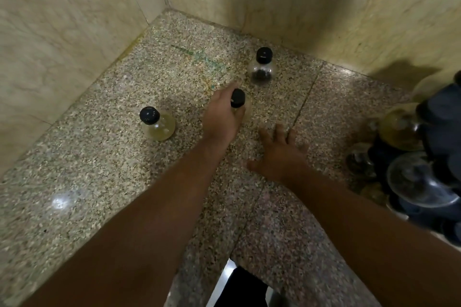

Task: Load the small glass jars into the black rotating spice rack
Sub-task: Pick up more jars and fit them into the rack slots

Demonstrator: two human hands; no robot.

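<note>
A speckled granite surface ran into a corner between beige, marble-veined walls. A seam crossed it diagonally, and a bright spot of reflected light lay near its left front. Three small glass jars with black caps were on it, well apart from one another.

The pale jar, with yellowish contents, stood upright to the left. The dark jar, with something blackish at its bottom, stood farther back, near the corner. Between them was the middle jar, and the left hand had hold of it. Its fingers curled round the glass body from the left, leaving the black cap and a sliver of glass showing beside the knuckles. Whether that jar rested on the surface or was lifted just off it could not be told.

The right hand was spread palm down, fingers straight and apart, low over the surface just in front and to the right of the middle jar. It held nothing, and whether it touched the granite could not be told.

At the right edge stood the black rotating spice rack, blurred and partly cut off by the frame. Round jars already sat in it: a yellowish jar higher up and a clear jar lower and nearer.
</note>
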